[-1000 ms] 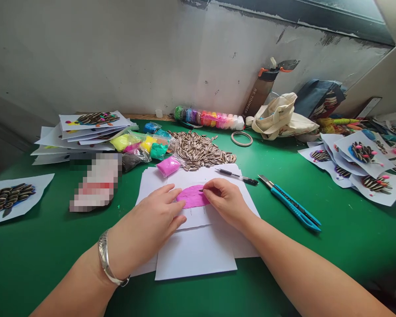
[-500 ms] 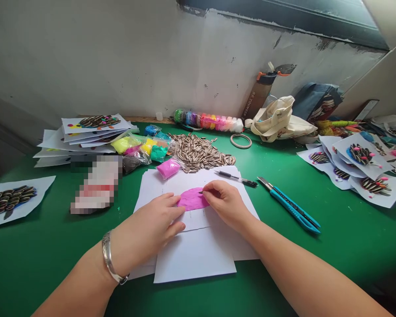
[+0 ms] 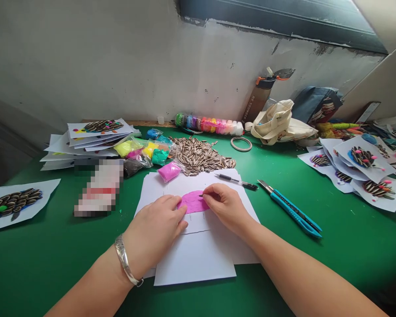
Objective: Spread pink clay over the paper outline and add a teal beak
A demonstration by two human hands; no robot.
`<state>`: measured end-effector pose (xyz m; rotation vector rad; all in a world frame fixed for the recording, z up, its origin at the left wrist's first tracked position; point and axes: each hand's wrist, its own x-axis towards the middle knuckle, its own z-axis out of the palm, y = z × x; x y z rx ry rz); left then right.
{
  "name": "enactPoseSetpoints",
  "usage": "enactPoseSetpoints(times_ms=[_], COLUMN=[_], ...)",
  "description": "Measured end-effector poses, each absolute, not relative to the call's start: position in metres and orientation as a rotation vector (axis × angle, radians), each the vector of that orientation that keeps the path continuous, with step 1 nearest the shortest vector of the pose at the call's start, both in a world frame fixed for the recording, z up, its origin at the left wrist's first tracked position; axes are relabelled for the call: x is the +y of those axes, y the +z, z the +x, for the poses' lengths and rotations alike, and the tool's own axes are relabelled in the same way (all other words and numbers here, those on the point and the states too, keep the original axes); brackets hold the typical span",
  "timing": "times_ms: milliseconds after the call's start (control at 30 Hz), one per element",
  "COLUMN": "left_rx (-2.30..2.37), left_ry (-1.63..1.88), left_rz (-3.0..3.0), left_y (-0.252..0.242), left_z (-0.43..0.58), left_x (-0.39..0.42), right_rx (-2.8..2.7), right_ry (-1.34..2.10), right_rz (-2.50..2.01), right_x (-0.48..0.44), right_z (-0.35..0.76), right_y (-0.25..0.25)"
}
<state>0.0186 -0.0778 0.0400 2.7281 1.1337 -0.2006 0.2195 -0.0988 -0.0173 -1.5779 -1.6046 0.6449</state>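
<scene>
A flat pink-purple clay shape (image 3: 193, 202) is spread on white paper (image 3: 194, 259), with short pen lines drawn below it. My left hand (image 3: 163, 220) lies on the paper, fingers stretched, its fingertips touching the left edge of the clay. Over the right part of the clay, my right hand (image 3: 224, 202) pinches a small dark seed, probably a sunflower seed (image 3: 201, 195), between thumb and forefinger. Beyond the paper spreads a pile of striped sunflower seeds (image 3: 201, 154). A bag of pink clay (image 3: 169, 171) rests at the paper's far edge.
A black pen (image 3: 236, 181) lies on the paper's right side, and a blue utility knife (image 3: 295, 213) with blade showing is beside it. A tape roll (image 3: 241, 144), clay bags (image 3: 132, 147), finished seed pictures (image 3: 363, 156), a bottle (image 3: 258, 99) and a cloth bag (image 3: 279, 123) stand around.
The view has shifted slightly. My left wrist has moved a little to the right, while the left fingertips stay at the clay's edge. My right hand still pinches the seed over the clay.
</scene>
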Motion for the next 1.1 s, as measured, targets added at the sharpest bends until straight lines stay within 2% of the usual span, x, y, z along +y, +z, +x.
enactPoseSetpoints(times_ms=[300,600,1100], left_rx=[1.131,1.223,1.243], left_ry=[-0.018,-0.090,0.030], left_rz=[2.614,2.737,2.654], left_y=[0.035,0.035,0.028], left_z=[0.012,0.024,0.023], left_x=[-0.071,-0.075,-0.074], right_rx=[-1.594,-1.595,-1.565], right_ry=[0.655,0.682,0.720], right_rz=[-1.568,-1.563,-1.548], right_x=[-0.098,-0.098,-0.098], right_z=[0.220,0.220,0.221], right_y=[-0.019,-0.017,-0.018])
